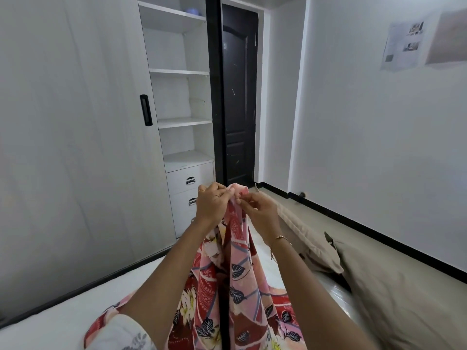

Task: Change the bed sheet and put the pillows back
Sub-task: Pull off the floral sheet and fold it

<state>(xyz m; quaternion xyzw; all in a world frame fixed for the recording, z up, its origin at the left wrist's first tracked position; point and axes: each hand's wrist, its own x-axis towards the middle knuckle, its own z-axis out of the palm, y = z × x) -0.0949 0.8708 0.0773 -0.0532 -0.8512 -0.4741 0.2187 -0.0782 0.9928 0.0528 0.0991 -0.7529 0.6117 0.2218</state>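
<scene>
White walls close the room around us, with a bare white mattress (63, 306) stretching below our arms. Our two hands meet in front of us, raised above the bed. Our left hand (213, 203), with a ring on one finger, pinches the top edge of the floral bed sheet (235, 274), fingers curled into the cloth. Our right hand (260, 210) pinches the same edge just beside it, fingertips touching the bunched pink fabric; a thin bracelet (279, 238) sits at that wrist. Both hands hold the sheet and nothing else.

From that pinched point the sheet hangs down between our forearms in long folds, red and pink with white flowers and dark leaves, and its lower part spreads over the mattress toward us. A patterned white sleeve (126, 332) shows at the lower left.

To our right, beige pillows (394, 286) lie on the bed, one large and near us, another (303, 236) farther along toward the floor; we cannot tell whether they touch the sheet.

Beyond the hands stands a white wardrobe (75, 122) with a black handle (146, 110), beside open shelves (180, 72) and drawers (189, 180) with metal pulls. A dark door (238, 97) sits right of the shelves. On the right wall hang a printed paper (401, 45) and a blurred brownish sheet (447, 36).
</scene>
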